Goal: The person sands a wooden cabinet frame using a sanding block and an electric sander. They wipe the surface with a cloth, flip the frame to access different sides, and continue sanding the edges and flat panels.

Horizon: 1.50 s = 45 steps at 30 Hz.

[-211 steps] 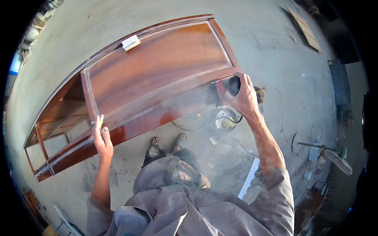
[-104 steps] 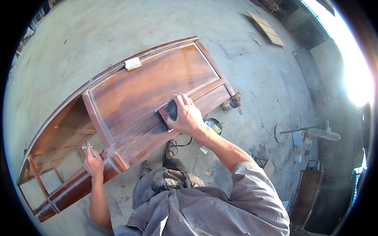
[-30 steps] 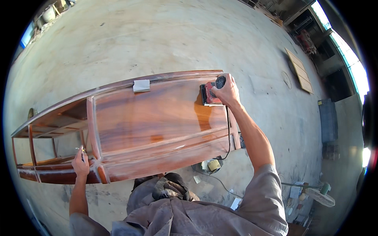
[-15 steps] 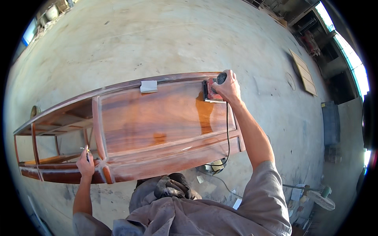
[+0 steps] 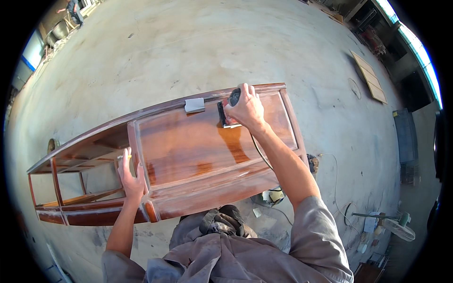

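Observation:
A long reddish-brown wooden cabinet frame lies flat on the concrete floor in front of me, its glossy panel facing up. My right hand grips a black electric sander pressed on the far side of the panel, and its cord runs back along my arm. My left hand rests flat on the upright rail at the panel's left end, with a small yellowish item between its fingers. A grey sanding block sits on the far rail, just left of the sander.
Open shelf bays make up the frame's left part. Cables and a small container lie on the floor by my legs. A floor fan stands at the right. A wooden board lies far right. A person stands at the far left.
The sander in my right hand has slid left along the panel's far edge, toward the sanding block. My left hand stays on the left rail.

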### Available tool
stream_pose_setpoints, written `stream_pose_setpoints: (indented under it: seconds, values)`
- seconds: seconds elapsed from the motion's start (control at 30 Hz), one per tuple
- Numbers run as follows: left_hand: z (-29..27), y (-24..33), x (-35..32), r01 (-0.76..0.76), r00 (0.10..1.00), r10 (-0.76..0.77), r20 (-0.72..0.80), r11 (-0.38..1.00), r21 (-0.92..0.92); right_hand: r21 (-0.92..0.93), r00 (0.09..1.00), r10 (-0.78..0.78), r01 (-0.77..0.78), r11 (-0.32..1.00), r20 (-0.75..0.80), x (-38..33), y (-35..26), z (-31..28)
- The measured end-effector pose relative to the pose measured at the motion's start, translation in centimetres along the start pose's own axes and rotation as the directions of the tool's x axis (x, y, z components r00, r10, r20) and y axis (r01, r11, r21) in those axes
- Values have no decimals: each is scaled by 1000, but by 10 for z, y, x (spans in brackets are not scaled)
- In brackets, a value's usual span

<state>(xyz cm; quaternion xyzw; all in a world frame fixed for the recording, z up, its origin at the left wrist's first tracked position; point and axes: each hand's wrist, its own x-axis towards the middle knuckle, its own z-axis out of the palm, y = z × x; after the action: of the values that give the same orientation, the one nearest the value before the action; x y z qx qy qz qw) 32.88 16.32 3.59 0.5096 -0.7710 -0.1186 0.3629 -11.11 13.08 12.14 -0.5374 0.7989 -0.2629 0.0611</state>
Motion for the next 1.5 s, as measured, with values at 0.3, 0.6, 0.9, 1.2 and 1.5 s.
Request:
stream_pose_setpoints:
  seconds: [0.3, 0.6, 0.9, 1.2, 1.5]
  values:
    - [157, 82, 134, -334, 929, 343, 137, 939, -86, 17, 996, -11, 10, 1000, 85, 8, 3, -12]
    - [166, 86, 143, -275, 956, 291, 29, 929, -246, -74, 986, 164, -166, 983, -36, 45, 119, -69]
    - [22, -20, 24, -72, 979, 68, -191, 997, -14, -85, 994, 103, -106, 991, -40, -36, 130, -93]
    - [-53, -85, -76, 317, 948, -312, -67, 944, 85, -16, 982, 175, -177, 984, -67, -90, 72, -65]
    - [-52, -117, -87, 296, 955, -295, -25, 947, 125, 74, 991, -2, -8, 997, 136, -126, -54, -5]
